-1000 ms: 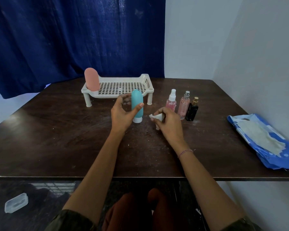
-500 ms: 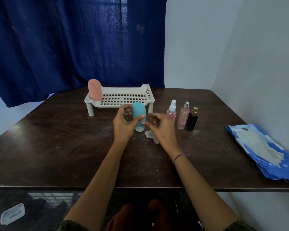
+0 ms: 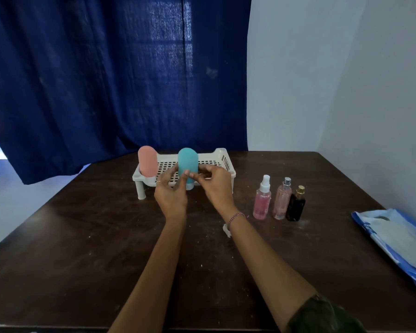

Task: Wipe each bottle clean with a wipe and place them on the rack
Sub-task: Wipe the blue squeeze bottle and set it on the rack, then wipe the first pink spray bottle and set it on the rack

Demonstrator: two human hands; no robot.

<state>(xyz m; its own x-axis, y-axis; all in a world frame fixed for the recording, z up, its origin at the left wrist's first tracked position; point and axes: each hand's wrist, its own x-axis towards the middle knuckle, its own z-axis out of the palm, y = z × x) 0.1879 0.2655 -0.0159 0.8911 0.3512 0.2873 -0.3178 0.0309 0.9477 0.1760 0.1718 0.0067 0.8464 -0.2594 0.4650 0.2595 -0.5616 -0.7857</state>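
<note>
Hands first: the left hand [image 3: 171, 195] and the right hand [image 3: 216, 186] meet around the teal bottle [image 3: 187, 164] and hold it upright, white cap at the bottom. The left hand grips its lower body from the left, thumb across the front and fingers curled behind. The right hand pinches it from the right, thumb tip on the front and the other fingers bent round the far side. From where I stand the bottle sits against the front rim of the white rack [image 3: 226, 162]. I cannot tell whether its cap rests on the rack or hangs just before it.

On the rack's left end a pink bottle [image 3: 147, 162] stands upright, just beside the teal one and not touching it. The wipe [image 3: 227, 230] lies crumpled on the dark table [image 3: 82, 236], partly hidden under the right wrist, which wears a thin bracelet [image 3: 235, 216].

To the right of the hands three more bottles stand close together in a row: a pink spray bottle [image 3: 262, 200] with a white nozzle, a pale pink perfume bottle [image 3: 282, 200] with a silver top, and a black bottle [image 3: 296, 207] with a gold cap. Well apart from them, at the table's right edge, lies a blue and white packet [image 3: 394, 239]. A dark blue curtain [image 3: 106, 80] hangs behind the rack.
</note>
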